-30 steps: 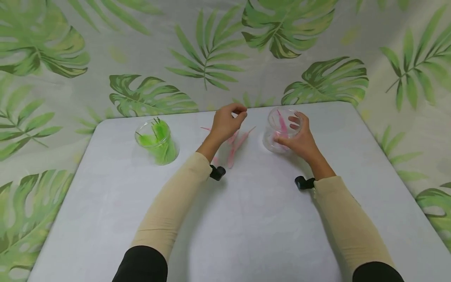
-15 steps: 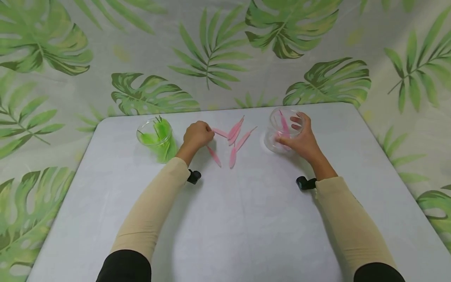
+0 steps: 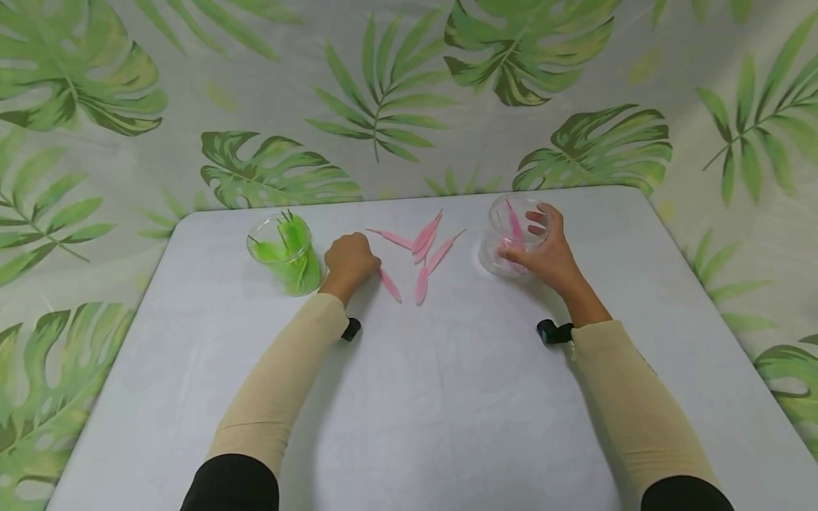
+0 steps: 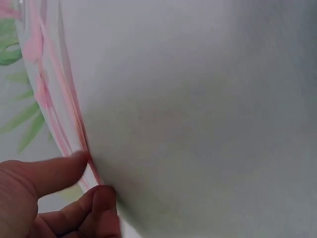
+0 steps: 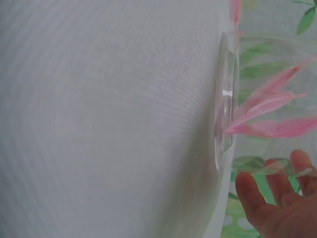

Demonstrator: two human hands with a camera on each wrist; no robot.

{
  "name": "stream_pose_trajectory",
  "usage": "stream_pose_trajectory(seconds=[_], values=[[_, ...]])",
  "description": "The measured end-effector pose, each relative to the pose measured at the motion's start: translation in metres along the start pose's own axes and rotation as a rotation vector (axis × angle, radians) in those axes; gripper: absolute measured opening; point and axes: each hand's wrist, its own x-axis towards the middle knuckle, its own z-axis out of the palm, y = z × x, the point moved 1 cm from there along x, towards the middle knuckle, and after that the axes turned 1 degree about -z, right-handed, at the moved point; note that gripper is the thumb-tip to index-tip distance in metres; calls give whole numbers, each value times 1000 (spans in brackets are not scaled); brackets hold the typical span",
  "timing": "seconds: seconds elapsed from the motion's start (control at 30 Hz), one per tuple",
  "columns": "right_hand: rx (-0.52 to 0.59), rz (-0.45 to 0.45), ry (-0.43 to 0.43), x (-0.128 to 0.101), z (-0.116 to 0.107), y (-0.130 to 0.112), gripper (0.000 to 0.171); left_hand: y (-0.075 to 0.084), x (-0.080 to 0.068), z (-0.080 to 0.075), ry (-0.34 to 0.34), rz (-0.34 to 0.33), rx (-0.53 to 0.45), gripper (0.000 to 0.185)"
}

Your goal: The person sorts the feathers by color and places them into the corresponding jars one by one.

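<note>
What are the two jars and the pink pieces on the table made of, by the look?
Both the jar with pink pieces and the jar with green pieces look like clear glass or hard plastic: see-through walls, bright rim glints. The pink pieces look like dyed feathers, matte: thin, tapered, with a fine quill line. The table seems a smooth, matte pale surface; the material is unclear.

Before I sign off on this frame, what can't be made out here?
- Head view: the left hand has its fingers curled under, so its hold on the pink feather is hidden.
- Left wrist view: fingertips meet a pink quill, but blur hides which feather.
- Head view: the count of pink feathers inside the clear cup is masked by the right hand.
- Right wrist view: the cup's far side is cut off.
</note>
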Motion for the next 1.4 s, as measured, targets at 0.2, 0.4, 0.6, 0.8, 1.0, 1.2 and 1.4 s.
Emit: stream_pose_trajectory(seconds=[0.2, 0.4, 0.6, 0.8, 1.0, 1.2, 1.4], values=[[2, 10, -1, 0, 0, -1, 113, 12, 0, 3, 25, 12, 70, 13], [-8, 20, -2, -1, -1, -1, 114, 16, -2, 4, 26, 46, 92, 12], [-1, 18, -5, -2, 0, 0, 116, 9, -2, 6, 29, 86, 70, 15], [9, 12, -6, -1, 0, -1, 117, 4, 2, 5, 62, 77, -77, 19], [13, 9, -2, -1, -1, 0, 116, 4, 3, -3, 105, 81, -278, 37], [13, 12, -11, -1, 0, 0, 116, 4, 4, -9, 58, 145, -437, 39], [11, 4, -5, 0, -1, 0, 116, 9, 2, -17, 26, 187, -587, 35]])
